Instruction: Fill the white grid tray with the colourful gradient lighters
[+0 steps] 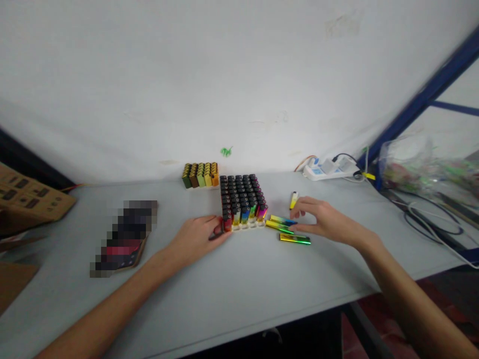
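Observation:
A white tray holds upright lighters with black tops, packed in rows; several front ones show red, blue, green and magenta bodies. My left hand is closed at the tray's front left corner, its fingertips against the red lighter there. Something dark shows by its thumb; I cannot make it out. To the right of the tray, my right hand has thumb and fingers apart around the end of a yellow-blue lighter. Beside it lie a yellow-green lighter, another green-yellow lighter and a white-yellow lighter.
Against the wall stands a block of gold-topped lighters. A blurred-out phone lies at left, near a cardboard box. At back right sits a power strip with cables. Plastic bags are beyond the blue frame.

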### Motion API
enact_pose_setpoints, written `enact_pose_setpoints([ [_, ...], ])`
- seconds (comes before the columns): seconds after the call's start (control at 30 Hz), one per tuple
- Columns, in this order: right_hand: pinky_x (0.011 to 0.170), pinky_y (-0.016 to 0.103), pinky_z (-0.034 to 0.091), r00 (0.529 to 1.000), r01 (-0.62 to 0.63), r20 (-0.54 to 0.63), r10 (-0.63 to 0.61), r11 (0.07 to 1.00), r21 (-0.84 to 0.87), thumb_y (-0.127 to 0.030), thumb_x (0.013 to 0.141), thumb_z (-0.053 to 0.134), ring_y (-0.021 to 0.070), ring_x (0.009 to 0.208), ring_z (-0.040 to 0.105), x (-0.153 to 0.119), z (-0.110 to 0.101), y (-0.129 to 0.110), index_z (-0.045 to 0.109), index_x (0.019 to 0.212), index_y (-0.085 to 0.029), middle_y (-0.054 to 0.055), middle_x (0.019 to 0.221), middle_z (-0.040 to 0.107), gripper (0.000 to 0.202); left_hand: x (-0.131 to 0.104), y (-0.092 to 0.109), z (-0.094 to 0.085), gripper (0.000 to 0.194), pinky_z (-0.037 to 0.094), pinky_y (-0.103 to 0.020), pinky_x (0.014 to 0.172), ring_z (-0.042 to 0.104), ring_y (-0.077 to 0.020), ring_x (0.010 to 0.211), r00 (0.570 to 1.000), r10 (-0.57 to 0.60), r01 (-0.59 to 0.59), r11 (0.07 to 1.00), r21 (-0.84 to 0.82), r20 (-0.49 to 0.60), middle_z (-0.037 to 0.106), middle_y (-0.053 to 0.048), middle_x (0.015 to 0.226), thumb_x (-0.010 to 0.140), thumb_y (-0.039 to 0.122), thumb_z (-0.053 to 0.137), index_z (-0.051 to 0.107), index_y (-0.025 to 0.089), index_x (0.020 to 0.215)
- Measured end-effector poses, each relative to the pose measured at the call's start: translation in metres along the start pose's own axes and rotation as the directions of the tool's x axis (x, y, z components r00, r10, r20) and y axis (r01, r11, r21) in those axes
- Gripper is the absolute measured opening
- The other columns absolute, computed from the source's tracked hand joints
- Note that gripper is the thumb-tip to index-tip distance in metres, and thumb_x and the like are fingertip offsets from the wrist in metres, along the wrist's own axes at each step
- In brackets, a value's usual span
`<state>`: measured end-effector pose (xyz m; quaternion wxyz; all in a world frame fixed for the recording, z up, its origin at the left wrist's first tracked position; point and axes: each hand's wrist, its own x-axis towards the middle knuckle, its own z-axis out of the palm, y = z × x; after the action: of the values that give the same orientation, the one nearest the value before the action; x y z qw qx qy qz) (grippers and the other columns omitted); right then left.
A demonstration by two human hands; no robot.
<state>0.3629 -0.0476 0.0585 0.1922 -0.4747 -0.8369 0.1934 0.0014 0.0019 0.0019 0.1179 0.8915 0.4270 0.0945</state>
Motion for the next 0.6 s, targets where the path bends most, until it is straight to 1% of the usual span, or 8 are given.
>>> enact_pose_setpoints([
  [0.1,0.095,0.042,0.050,0.997,-0.050,0.053,0.051,0.998,-0.027,-0.048,0.090,0.074,0.0262,0.105,0.062,-0.024,0.014,0.006,0.074,0.106,-0.024,0.009,0.112,0.066,0.030,0.000,0.002,-0.003,0.036,0.038,-0.029,0.064,0.061,-0.0201,0.068,1.000,-0.023,0.022,1.000,0.005,0.014,0.066,-0.002,0.078,0.099,0.052,0.051,0.059,0.021,0.082],
  [0.17,0.100,0.045,0.050,0.996,-0.068,0.058,0.070,0.997,-0.045,-0.046,0.092,0.072,0.0272,0.110,0.061,-0.034,0.022,0.007,0.074,0.109,-0.025,0.010,0.116,0.064,0.027,0.001,0.004,-0.005,0.035,0.038,-0.029,0.064,0.062,-0.0201,0.069,0.999,-0.029,0.029,1.000,0.002,0.019,0.066,-0.002,0.079,0.099,0.051,0.051,0.059,0.021,0.082],
  [0.27,0.100,0.046,0.051,0.998,-0.065,0.025,0.066,0.997,-0.040,-0.041,0.096,0.068,0.0269,0.111,0.060,-0.040,0.030,0.006,0.073,0.108,-0.025,0.011,0.117,0.062,0.021,0.001,0.005,-0.007,0.033,0.038,-0.029,0.063,0.061,-0.0198,0.067,0.999,-0.032,0.032,0.999,-0.001,0.020,0.066,-0.002,0.077,0.098,0.049,0.052,0.060,0.021,0.083],
  [0.37,0.103,0.047,0.050,0.998,-0.062,-0.009,0.062,0.998,0.009,-0.040,0.097,0.067,0.0269,0.113,0.059,-0.040,0.030,0.003,0.071,0.108,-0.024,0.011,0.118,0.063,0.020,0.001,0.006,-0.007,0.032,0.038,-0.029,0.062,0.062,-0.0200,0.068,0.999,-0.044,0.044,0.999,0.001,0.016,0.065,-0.002,0.076,0.097,0.050,0.053,0.061,0.022,0.083],
  [0.43,0.101,0.045,0.050,0.996,-0.087,-0.018,0.088,0.994,0.065,-0.041,0.097,0.066,0.0259,0.109,0.062,-0.038,0.027,0.002,0.069,0.110,-0.023,0.010,0.116,0.067,0.023,0.001,0.006,-0.007,0.033,0.038,-0.029,0.062,0.062,-0.0203,0.069,0.999,-0.044,0.044,0.999,0.000,0.016,0.065,-0.001,0.076,0.098,0.051,0.053,0.061,0.022,0.083],
  [0.53,0.087,0.039,0.054,0.990,-0.133,-0.030,0.140,0.978,0.159,-0.044,0.095,0.068,0.0227,0.093,0.065,-0.034,0.023,0.002,0.068,0.110,-0.022,0.008,0.108,0.072,0.026,0.001,0.005,-0.006,0.035,0.038,-0.030,0.063,0.063,-0.0210,0.069,0.999,-0.039,0.039,0.999,0.000,0.016,0.065,-0.002,0.076,0.098,0.052,0.051,0.061,0.022,0.083],
  [0.6,0.081,0.035,0.053,0.988,-0.132,-0.050,0.148,0.962,0.241,-0.044,0.094,0.069,0.0213,0.089,0.066,-0.028,0.023,0.002,0.070,0.109,-0.021,0.008,0.106,0.073,0.028,0.001,0.004,-0.005,0.036,0.038,-0.030,0.063,0.063,-0.0211,0.069,0.999,-0.036,0.036,0.999,-0.001,0.008,0.064,-0.001,0.075,0.098,0.052,0.051,0.061,0.022,0.083],
])
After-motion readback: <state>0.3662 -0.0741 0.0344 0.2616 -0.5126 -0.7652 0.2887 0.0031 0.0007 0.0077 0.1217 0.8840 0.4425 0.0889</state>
